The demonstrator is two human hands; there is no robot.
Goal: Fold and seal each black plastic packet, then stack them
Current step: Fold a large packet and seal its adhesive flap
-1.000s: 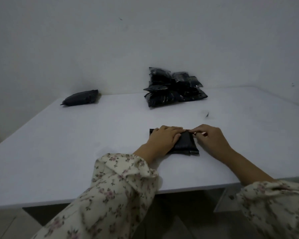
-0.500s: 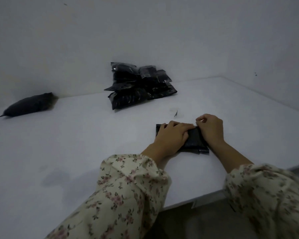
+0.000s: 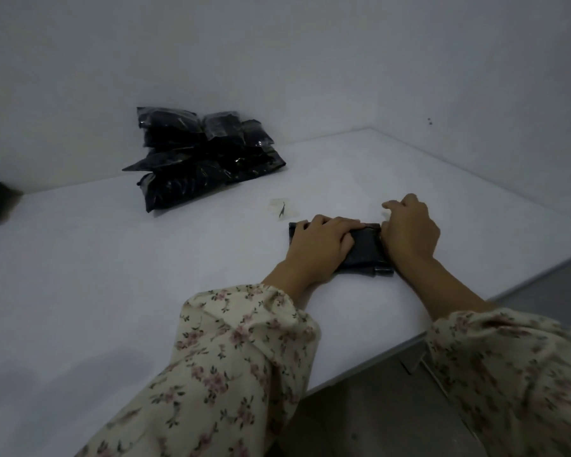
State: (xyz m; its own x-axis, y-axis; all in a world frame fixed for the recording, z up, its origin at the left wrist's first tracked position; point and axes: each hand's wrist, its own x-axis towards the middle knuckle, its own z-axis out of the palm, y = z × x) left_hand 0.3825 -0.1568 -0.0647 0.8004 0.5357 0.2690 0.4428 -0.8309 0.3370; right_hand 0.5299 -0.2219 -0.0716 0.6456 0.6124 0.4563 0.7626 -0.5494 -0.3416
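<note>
The packet (image 3: 366,249) lies flat on the table (image 3: 112,275) close to its near edge, its long side running left to right across the person. Both hands are on it. The left hand (image 3: 323,245) lies across the left and middle part with fingers stretched out flat, pressing down and gripping nothing. The right hand (image 3: 409,232) sits at the right end with its fingers curled. Its heel rests on that end, but whether the fingertips pinch anything cannot be told.

The fold looks made and is being pressed shut, so stacking is probably next. What matters then is where the pile of packets (image 3: 205,159) lies: up and to the left of both hands, against the wall, well apart from them. The left hand is the nearer one, so the carry would go forward and leftward — past the small clear scrap (image 3: 282,207) lying just beyond the packet.
</note>
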